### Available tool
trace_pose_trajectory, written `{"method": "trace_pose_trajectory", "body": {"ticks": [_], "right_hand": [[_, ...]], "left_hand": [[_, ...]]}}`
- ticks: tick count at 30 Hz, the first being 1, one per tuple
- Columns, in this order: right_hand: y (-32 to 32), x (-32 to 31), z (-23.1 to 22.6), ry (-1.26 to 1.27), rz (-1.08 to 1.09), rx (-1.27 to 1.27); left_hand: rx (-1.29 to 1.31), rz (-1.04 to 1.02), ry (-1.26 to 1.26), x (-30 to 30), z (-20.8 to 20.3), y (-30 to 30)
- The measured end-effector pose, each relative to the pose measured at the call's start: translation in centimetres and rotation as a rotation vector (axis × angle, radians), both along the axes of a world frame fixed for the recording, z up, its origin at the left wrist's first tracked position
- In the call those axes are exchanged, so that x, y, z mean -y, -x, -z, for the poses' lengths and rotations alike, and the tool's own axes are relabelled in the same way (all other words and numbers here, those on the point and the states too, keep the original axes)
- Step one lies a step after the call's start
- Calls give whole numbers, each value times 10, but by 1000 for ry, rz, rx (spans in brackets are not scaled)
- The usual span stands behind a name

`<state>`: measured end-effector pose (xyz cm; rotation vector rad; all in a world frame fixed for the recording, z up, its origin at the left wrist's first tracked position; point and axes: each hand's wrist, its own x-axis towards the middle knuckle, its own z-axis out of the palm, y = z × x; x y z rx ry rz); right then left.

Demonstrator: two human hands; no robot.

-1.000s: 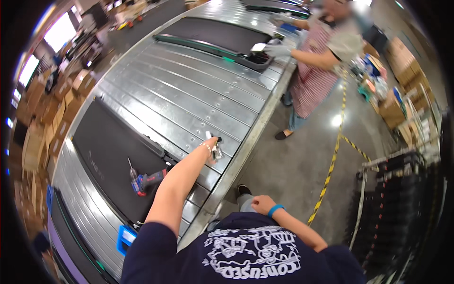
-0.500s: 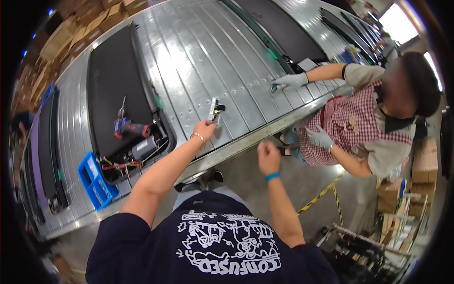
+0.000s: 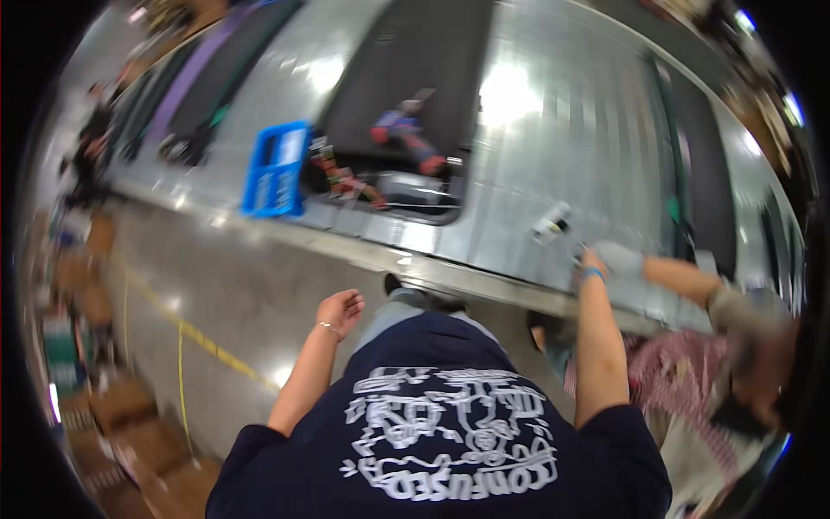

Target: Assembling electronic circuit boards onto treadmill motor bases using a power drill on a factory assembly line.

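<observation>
My left hand (image 3: 341,313) hangs in front of the metal table, its fingers loosely bent and apart, with nothing in it. My right hand (image 3: 592,262) reaches over the table's near edge, right against a co-worker's gloved hand (image 3: 620,259). Its fingers look pinched at a small dark thing, too blurred to name. Just beyond lies a small white and black part (image 3: 552,222) on the metal surface. A red and blue power drill (image 3: 408,138) rests on a long black panel (image 3: 406,69), whose near end holds a grey cylindrical housing (image 3: 413,189) and coloured wires (image 3: 341,182).
Left of the panel's near end stands a blue plastic bin (image 3: 278,169). More long dark panels (image 3: 705,164) lie along the table (image 3: 519,251). The co-worker stands close on my right. Cardboard boxes (image 3: 130,406) and yellow floor tape (image 3: 207,344) are at the left.
The view has swung to the left. My left hand has let go of the white and black part and drawn back from the table. My right hand has reached out to the co-worker's glove.
</observation>
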<state>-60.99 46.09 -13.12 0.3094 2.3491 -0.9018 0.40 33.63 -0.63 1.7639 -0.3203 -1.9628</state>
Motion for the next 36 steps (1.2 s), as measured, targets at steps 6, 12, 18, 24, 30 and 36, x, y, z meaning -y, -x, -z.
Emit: {"method": "trace_pose_trajectory", "body": {"ticks": [6,12,18,24,30,36], "right_hand": [[3,-24,-10,-370,-361,-472],[-36,-9,-52,38,72,-146],[-128,-41,-77,198,113,-48],[-353,93,-227,60,-1181,-605],[-511,265,-295,216,-1553,-446],[-501,362,-276,157,-1099,-63]], "left_hand": [[15,-254,-53,-20,-13,-22],[-19,-30,32,28,-21,1],[-13,360,172,104,-47,18],[325,1071,1830,192,-123,23],[111,1973,1359,288,-145,-26],[-25,1854,859,381,-125,-113]]}}
